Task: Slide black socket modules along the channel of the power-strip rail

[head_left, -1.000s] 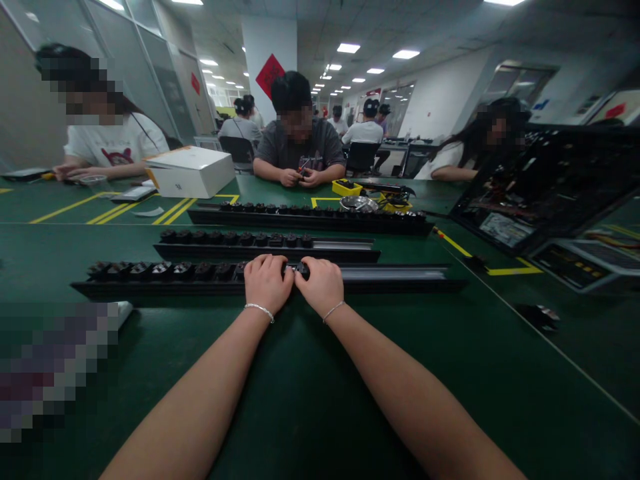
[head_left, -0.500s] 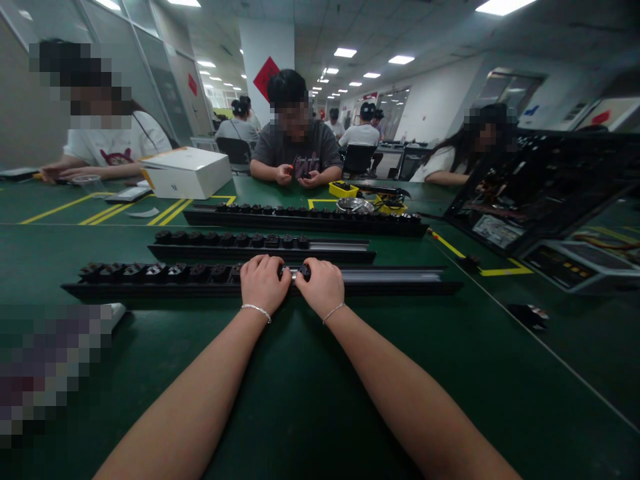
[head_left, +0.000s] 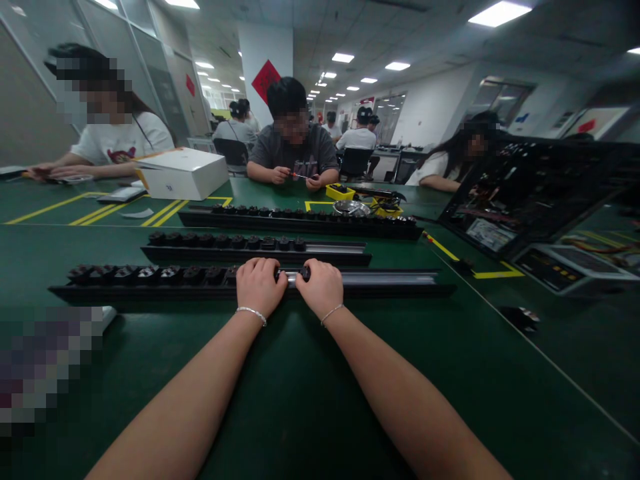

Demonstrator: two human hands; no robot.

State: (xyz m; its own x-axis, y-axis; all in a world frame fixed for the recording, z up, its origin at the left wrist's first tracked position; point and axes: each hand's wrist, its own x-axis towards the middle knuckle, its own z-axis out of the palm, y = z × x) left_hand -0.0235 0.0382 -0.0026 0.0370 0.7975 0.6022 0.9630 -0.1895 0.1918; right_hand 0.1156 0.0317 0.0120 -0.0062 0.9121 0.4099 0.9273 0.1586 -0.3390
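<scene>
A long black rail (head_left: pixel 400 289) lies across the green table, with several black socket modules (head_left: pixel 170 274) in its left part and a bare metallic channel on the right. My left hand (head_left: pixel 260 288) is closed round a dark module near the rail's middle, fingers over the far side. Just to its right, my right hand (head_left: pixel 321 287) grips another black module (head_left: pixel 305 273). A short stretch of bare channel shows between the two hands. Behind them lies a second rail (head_left: pixel 250 256), with modules along its left and middle.
Farther back is a third filled rail (head_left: pixel 300 225). A white box (head_left: pixel 185 175) stands at back left, yellow trays (head_left: pixel 341 192) at back centre, an open black computer case (head_left: pixel 530 193) at right. Across the table, a person holds a screwdriver (head_left: pixel 300 175).
The gap between my hands has widened slightly, showing more channel. The view has shifted a little. The person opposite now holds the screwdriver across between both hands.
</scene>
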